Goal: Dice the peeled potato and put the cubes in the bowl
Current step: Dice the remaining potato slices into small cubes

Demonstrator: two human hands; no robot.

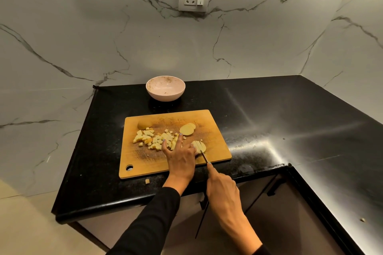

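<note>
Slicing potato rounds into strips on the cutting board (145,163).

The right hand (222,187) is gripping the knife (204,157), cutting the potato slices (199,146) that the left hand (180,156) is steadying with spread fingers; better to be tucking fingertips clear of the blade. Cubes (154,139) are piling on the board while the bowl (165,88) on the surface behind is holding only specks.

Beyond the tan wooden cutting board (209,130) holding pale yellow potato cubes (154,139): pale pink speckled bowl (165,88). Beneath it: glossy black countertop (290,109). Behind: white, grey-veined marble backsplash (83,27).
</note>
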